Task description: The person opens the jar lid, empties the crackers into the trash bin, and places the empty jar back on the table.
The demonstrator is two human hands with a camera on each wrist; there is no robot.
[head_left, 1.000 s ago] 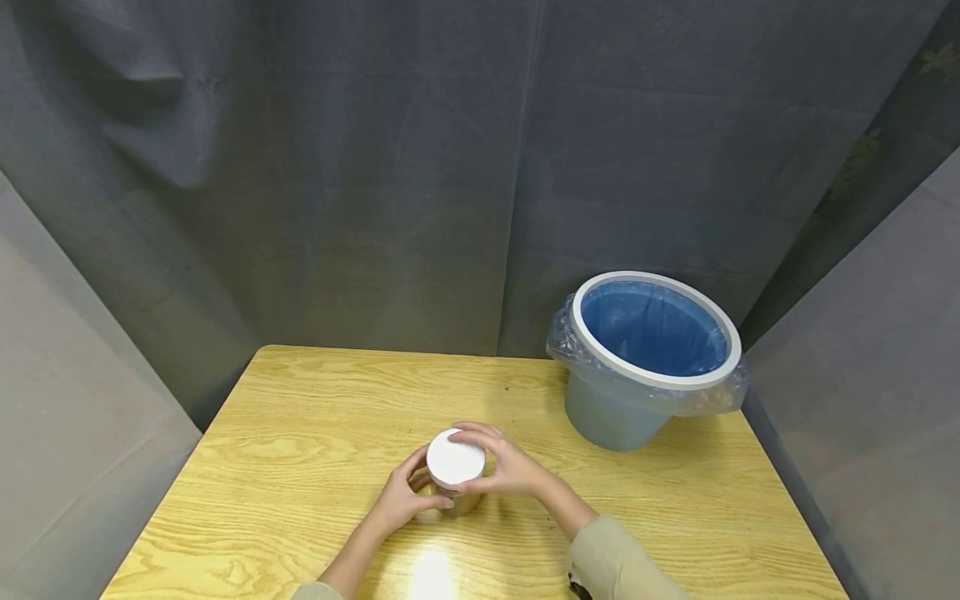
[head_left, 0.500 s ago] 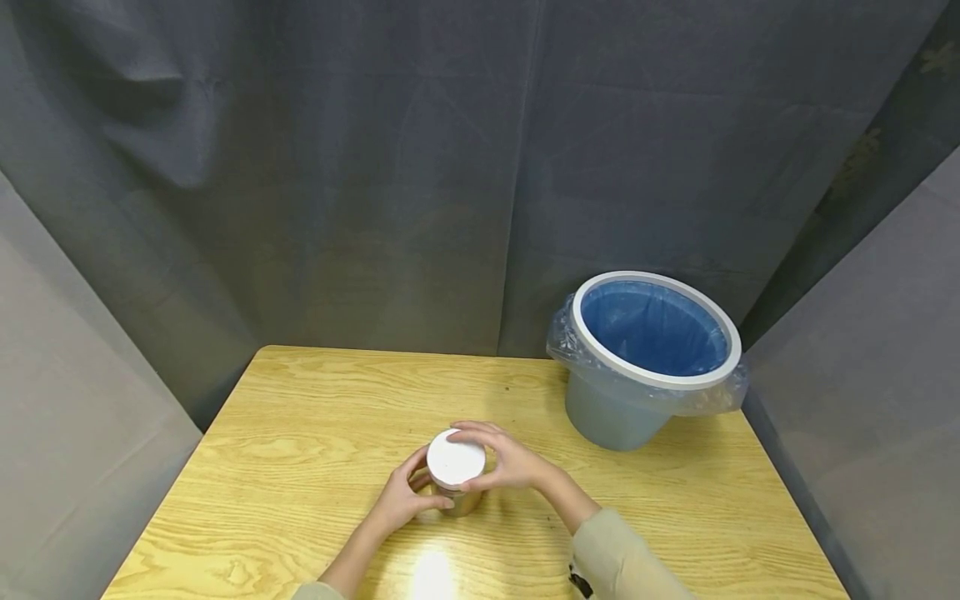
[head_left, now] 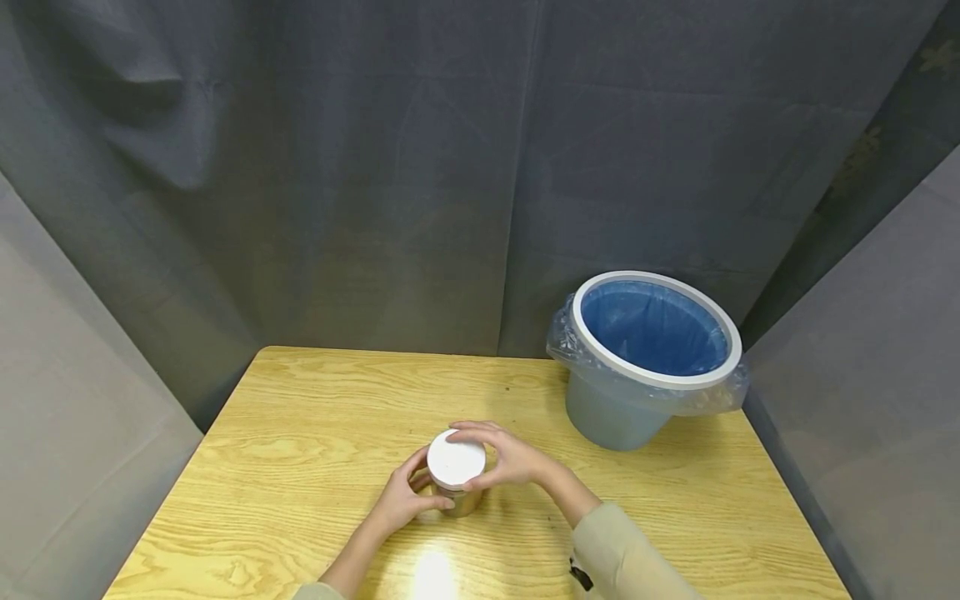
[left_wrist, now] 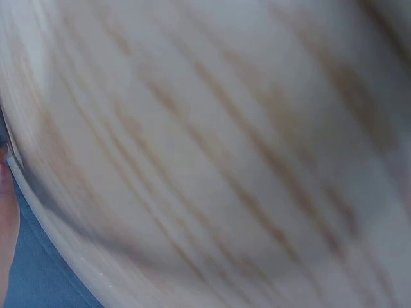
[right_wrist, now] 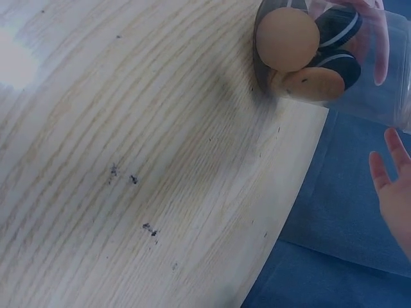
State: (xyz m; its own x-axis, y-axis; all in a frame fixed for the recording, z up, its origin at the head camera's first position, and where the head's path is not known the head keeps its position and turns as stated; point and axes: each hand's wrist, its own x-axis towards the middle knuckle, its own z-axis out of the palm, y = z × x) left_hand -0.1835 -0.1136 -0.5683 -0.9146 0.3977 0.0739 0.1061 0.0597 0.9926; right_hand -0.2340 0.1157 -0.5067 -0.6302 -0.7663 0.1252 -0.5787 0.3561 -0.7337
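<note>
A clear jar (head_left: 461,503) with a white lid (head_left: 454,460) stands upright on the wooden table. Through its wall, in the right wrist view, show a round tan cookie (right_wrist: 287,40) and dark sandwich cookies (right_wrist: 339,25) with a pale middle layer. My left hand (head_left: 399,498) holds the jar's body from the left, thumb in front and fingers behind. From the right, my right hand (head_left: 510,460) grips the lid's rim between thumb and fingers. The left wrist view is mostly blurred table, with only a sliver of a hand at its left edge.
A grey bin (head_left: 617,417) with a white rim and a clear bag liner stands at the table's back right. Dark curtains (head_left: 375,183) hang behind the table (head_left: 315,408). Small dark specks (right_wrist: 133,179) lie on the wood near the jar.
The right forearm and sleeve have shifted very slightly. Both hands stay on the jar and lid, and the jar stands in the same place.
</note>
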